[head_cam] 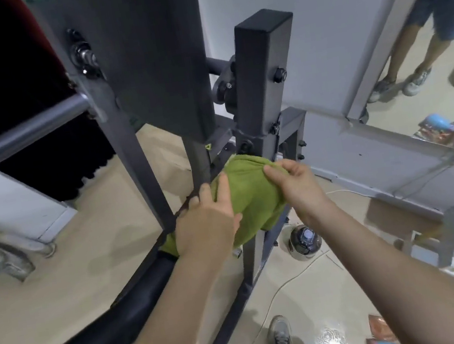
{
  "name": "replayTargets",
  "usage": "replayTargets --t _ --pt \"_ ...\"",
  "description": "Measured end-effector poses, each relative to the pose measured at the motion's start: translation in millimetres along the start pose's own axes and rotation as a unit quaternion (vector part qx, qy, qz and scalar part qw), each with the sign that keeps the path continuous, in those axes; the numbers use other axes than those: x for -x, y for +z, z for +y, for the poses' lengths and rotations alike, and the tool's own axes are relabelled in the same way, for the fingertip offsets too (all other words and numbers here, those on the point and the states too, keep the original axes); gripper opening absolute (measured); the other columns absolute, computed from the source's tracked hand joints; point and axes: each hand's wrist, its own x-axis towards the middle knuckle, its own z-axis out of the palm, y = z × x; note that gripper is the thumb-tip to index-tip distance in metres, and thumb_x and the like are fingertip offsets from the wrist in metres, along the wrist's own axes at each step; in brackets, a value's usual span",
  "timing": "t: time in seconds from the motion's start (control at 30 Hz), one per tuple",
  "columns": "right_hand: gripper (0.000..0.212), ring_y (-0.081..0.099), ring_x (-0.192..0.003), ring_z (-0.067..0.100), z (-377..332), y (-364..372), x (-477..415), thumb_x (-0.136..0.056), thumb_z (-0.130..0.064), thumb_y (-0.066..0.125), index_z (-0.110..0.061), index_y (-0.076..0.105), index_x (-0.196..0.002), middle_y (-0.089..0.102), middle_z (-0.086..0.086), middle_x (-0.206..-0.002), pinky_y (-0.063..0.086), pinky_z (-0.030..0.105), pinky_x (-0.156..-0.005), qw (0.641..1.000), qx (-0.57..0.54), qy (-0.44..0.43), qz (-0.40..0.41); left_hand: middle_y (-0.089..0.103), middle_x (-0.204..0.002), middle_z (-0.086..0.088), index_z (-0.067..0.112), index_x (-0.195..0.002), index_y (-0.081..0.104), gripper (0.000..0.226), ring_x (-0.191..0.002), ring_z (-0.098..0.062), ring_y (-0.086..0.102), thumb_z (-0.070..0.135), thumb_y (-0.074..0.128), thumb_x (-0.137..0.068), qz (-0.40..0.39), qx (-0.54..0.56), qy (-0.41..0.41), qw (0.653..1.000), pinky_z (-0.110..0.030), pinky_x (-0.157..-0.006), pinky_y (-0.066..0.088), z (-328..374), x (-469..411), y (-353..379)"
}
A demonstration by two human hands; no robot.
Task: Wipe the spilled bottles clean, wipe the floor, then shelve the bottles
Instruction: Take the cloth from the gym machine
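A dark metal exercise frame (262,83) fills my view over beige tile floor (72,273), a mirror (439,55) on the right wall. Draped on the frame, a green cloth (249,198): my left hand (208,228) lies flat against it, my right hand (295,181) pinches its upper edge. A bottle (303,238) stands on the floor below, ungripped.
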Motion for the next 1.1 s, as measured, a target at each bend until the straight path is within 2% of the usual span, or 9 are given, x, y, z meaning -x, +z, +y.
replayTargets --t 0.17,0.27,0.4,0.53,0.63,0.73,0.83,0.93,1.1 --pt "0.017 0.068 -0.087 0.023 -10 -63 15 -0.096 -0.015 0.056 -0.005 0.067 -0.103 0.072 0.011 -0.097 0.056 0.034 -0.078 0.967 -0.244 0.056 0.054 0.074 -0.095 0.004 0.019 -0.108 0.074 0.032 -0.083 -0.014 0.069 0.003 0.072 -0.081 0.107 0.332 0.073 0.934 -0.021 -0.074 0.054 16 -6 -7" --pt "0.025 0.067 -0.094 0.023 -19 -85 25 -0.098 -0.021 0.051 -0.007 0.065 -0.113 0.070 0.014 -0.105 0.052 0.034 -0.078 0.964 -0.251 0.073 0.052 0.073 -0.092 0.013 0.017 -0.108 0.072 0.024 -0.089 -0.004 0.068 0.015 0.074 -0.084 -0.107 0.551 -0.045 0.827 -0.015 -0.082 0.051 44 -8 -34" --pt "0.014 0.060 -0.068 0.014 -35 -109 45 -0.101 -0.015 0.048 -0.012 0.057 -0.091 0.064 0.005 -0.075 0.048 0.026 -0.063 0.990 -0.127 0.053 0.018 0.076 -0.098 0.002 0.026 -0.103 0.072 0.020 -0.094 -0.015 0.071 0.028 0.065 -0.084 -0.377 0.624 0.051 0.683 -0.026 -0.083 0.055 61 -16 -55" --pt "0.012 0.064 -0.069 0.014 -49 -129 75 -0.098 -0.013 0.050 -0.013 0.061 -0.093 0.067 0.004 -0.078 0.054 0.024 -0.061 0.984 -0.175 0.018 -0.004 0.070 -0.099 0.009 0.027 -0.121 0.062 0.031 -0.067 -0.008 0.062 0.010 0.058 -0.095 -0.217 0.611 0.093 0.756 -0.021 -0.053 0.051 95 -33 -46" --pt "0.009 0.065 -0.070 0.016 -46 -151 108 -0.091 -0.015 0.058 -0.011 0.065 -0.093 0.067 0.008 -0.082 0.054 0.023 -0.061 0.982 -0.186 -0.014 -0.037 0.058 -0.087 0.018 0.041 -0.115 0.059 0.055 -0.065 -0.002 0.050 -0.006 0.060 -0.086 -0.200 0.539 0.204 0.792 -0.013 -0.064 0.044 118 -34 -29" --pt "0.011 0.064 -0.066 0.016 -42 -172 146 -0.088 -0.013 0.062 -0.006 0.063 -0.096 0.066 0.011 -0.081 0.052 0.022 -0.057 0.988 -0.153 -0.021 -0.019 0.058 -0.064 0.012 0.033 -0.081 0.071 0.023 -0.061 -0.013 0.053 0.014 0.060 -0.082 -0.274 0.445 0.258 0.813 -0.029 -0.065 0.047 144 -16 -18" --pt "0.010 0.058 -0.060 0.017 -28 -206 191 -0.079 -0.014 0.071 -0.013 0.065 -0.088 0.064 0.008 -0.076 0.047 0.025 -0.050 0.995 -0.069 -0.037 0.057 0.061 -0.073 0.006 0.038 -0.086 0.070 0.013 -0.072 -0.016 0.057 0.030 0.060 -0.082 -0.083 0.359 0.258 0.893 -0.033 -0.071 0.049 176 8 -24" --pt "0.013 0.052 -0.064 0.022 -7 -238 252 -0.074 -0.017 0.072 -0.017 0.061 -0.081 0.058 0.008 -0.074 0.042 0.035 -0.056 0.994 0.024 -0.026 0.104 0.052 -0.068 0.004 0.029 -0.085 0.068 0.006 -0.068 -0.013 0.048 0.025 0.064 -0.081 0.008 0.397 0.286 0.872 -0.023 -0.067 0.039 216 45 -45" --pt "0.020 0.055 -0.084 0.026 42 -282 372 -0.088 -0.024 0.066 -0.007 0.069 -0.097 0.058 0.018 -0.093 0.050 0.046 -0.079 0.989 -0.041 0.015 0.145 0.036 -0.059 0.004 0.016 -0.085 0.044 0.009 -0.056 -0.012 0.033 0.020 0.051 -0.085 -0.030 0.450 0.382 0.807 -0.024 -0.052 0.030 296 138 -62"
